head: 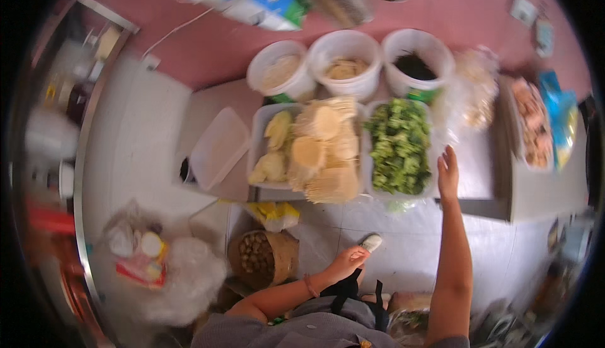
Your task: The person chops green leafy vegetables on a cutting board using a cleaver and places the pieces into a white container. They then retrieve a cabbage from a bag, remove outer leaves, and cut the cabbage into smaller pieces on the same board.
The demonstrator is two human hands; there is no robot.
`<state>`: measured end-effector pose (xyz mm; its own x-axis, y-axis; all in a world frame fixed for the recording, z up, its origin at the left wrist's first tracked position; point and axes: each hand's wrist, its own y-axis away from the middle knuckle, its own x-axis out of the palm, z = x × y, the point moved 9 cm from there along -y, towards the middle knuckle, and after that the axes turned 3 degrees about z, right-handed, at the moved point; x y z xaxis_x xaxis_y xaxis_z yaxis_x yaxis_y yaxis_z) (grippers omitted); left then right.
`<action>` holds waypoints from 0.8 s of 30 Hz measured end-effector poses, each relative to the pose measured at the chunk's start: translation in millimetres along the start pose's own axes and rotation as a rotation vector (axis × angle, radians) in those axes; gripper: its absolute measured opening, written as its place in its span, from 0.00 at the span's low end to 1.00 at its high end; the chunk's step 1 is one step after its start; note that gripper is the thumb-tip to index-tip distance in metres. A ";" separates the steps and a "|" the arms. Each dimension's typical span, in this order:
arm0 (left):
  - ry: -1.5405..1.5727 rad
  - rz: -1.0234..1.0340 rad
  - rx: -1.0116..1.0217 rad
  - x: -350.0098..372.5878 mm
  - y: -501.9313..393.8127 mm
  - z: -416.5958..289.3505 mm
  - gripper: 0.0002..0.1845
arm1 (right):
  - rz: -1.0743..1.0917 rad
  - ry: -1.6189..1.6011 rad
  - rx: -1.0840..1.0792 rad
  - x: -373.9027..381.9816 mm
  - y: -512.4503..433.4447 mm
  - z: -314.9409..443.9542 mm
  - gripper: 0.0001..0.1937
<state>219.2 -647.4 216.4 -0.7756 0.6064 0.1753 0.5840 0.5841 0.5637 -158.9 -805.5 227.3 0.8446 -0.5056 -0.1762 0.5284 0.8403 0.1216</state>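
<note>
My right hand (448,173) is at the right side of a white plastic tub of chopped leafy greens (400,147), fingers pointing away from me; whether it touches the rim I cannot tell. Low in front of my body is my left hand (350,260), over the floor, its fingers partly curled and nothing visible in them. Left of the greens, stacks of thin pale sheets, perhaps tofu skin (326,152), lie over a second white tub, beside pale yellow-green pieces of food (273,152).
Behind the tubs stand white buckets (345,62) and clear plastic bags (475,88). A tray of pinkish food (533,123) lies at right, a plastic lid or shallow tray (220,148) at left. A sack of small brown items (283,258) and plastic bags (184,277) are below.
</note>
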 end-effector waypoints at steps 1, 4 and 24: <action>-0.006 0.046 -0.013 10.6 -5.8 -3.4 0.10 | -0.095 0.026 -0.045 -30.3 13.6 -13.6 0.26; -0.077 0.126 -0.039 40.5 -4.2 -34.2 0.09 | -0.324 0.247 -0.022 -90.3 114.7 -51.8 0.14; -0.817 0.945 -0.382 390.6 148.8 129.9 0.08 | -1.242 0.213 1.683 -164.9 1117.8 -163.1 0.38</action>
<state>34.3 -253.5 264.0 0.3421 0.9250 0.1651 0.6109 -0.3525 0.7089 278.3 249.1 233.0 0.1133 -0.4004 -0.9093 0.3257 -0.8497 0.4147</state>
